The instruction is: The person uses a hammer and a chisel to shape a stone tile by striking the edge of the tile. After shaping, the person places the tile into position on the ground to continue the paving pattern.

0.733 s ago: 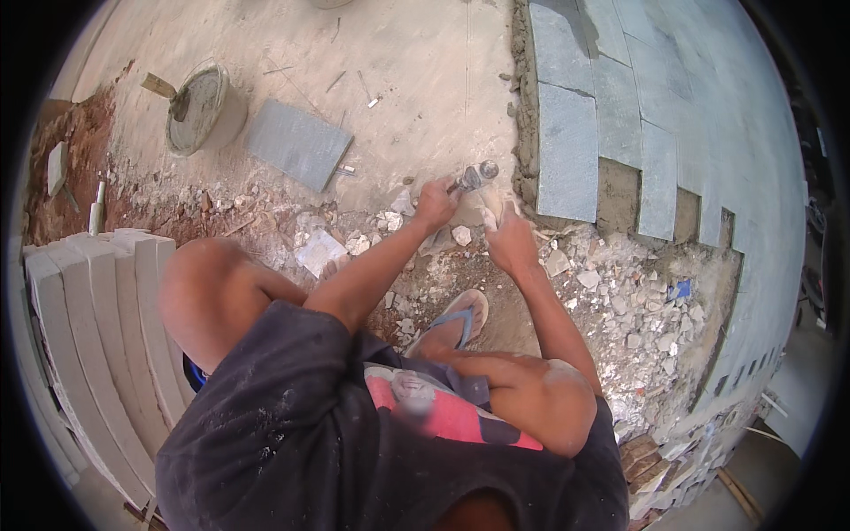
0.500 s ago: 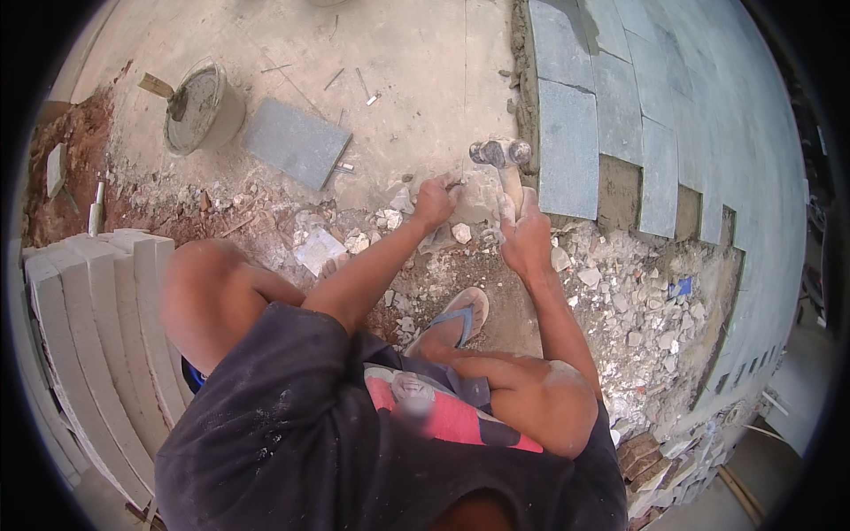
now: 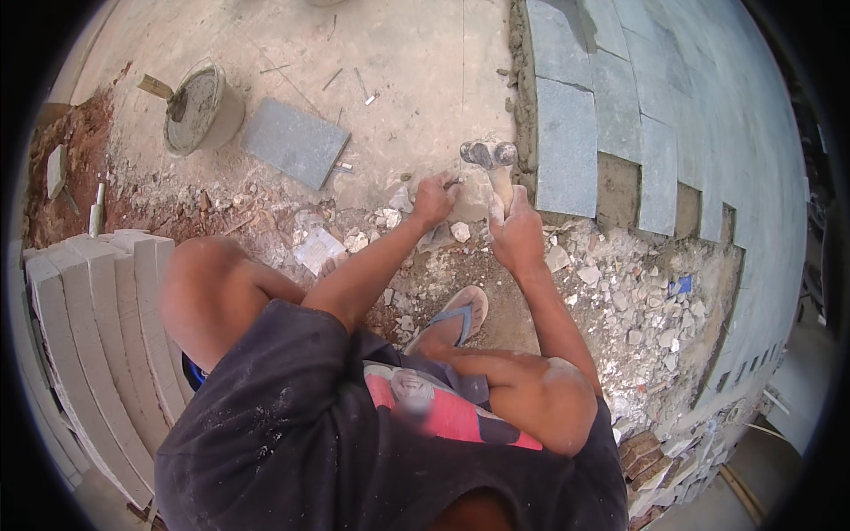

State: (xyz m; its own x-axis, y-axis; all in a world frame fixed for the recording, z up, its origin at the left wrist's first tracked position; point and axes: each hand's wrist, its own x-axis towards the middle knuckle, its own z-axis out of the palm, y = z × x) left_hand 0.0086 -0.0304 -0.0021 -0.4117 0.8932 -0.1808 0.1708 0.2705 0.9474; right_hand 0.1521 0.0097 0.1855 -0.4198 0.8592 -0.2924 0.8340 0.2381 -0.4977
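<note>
A hammer [image 3: 490,157] with a grey double-faced metal head is held by its short, pale, dusty handle in my right hand [image 3: 518,237]. Its head points away from me, just left of the mortar edge of the laid slabs. My left hand [image 3: 434,200] is closed low over the concrete, gripping a thin dark nail-like piece [image 3: 456,182]; the fingers hide most of it. A pale, broken patch of concrete [image 3: 474,196] lies between my hands. The hammer head is apart from the piece in my left hand.
Grey stone slabs [image 3: 567,150] cover the right side, with gaps along their stepped edge. Rubble [image 3: 651,310] lies nearer me. At left are a mortar bucket [image 3: 226,115], a loose grey slab [image 3: 297,143] and a stack of slabs [image 3: 97,327]. Thin rods [image 3: 333,80] lie on the concrete.
The hammer and my right hand have shifted a little to the left, toward my left hand. My left hand stays almost in place.
</note>
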